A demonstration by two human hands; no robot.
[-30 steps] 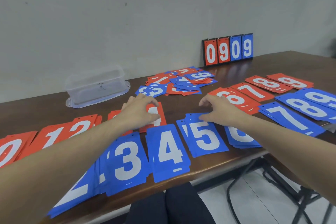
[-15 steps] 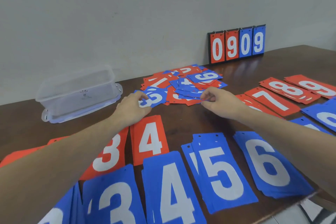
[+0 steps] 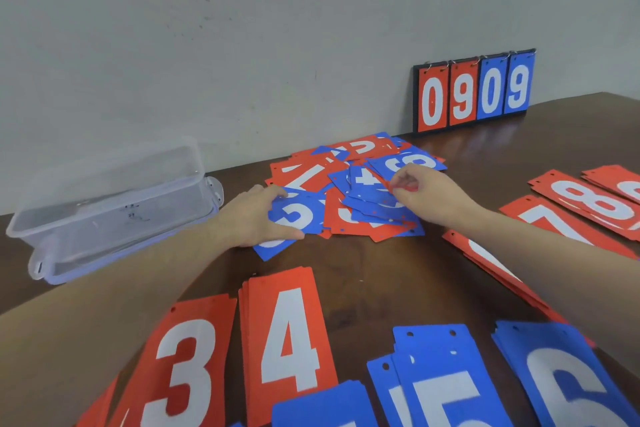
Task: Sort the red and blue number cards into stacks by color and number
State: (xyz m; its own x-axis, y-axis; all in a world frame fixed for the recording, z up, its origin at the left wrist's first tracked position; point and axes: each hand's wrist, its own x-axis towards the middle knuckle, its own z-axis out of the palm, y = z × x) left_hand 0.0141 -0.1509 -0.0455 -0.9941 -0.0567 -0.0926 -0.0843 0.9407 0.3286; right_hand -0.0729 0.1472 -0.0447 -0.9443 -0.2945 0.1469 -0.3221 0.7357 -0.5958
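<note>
Here, a blue 3 card (image 3: 294, 218) is gripped by the left hand (image 3: 254, 217) at the loose pile's (image 3: 349, 191) edge, while the right hand (image 3: 420, 192) pinches another card there; one card is best lifted singly.

a dark brown wooden table (image 3: 363, 291) with a glossy, reflective top stands against a plain grey-white wall (image 3: 242, 28) marked with small scuffs and specks, evenly lit.

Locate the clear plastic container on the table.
In the head view, the clear plastic container sits at the table's far left against the wall, left of the left hand and the unsorted card pile.
</note>
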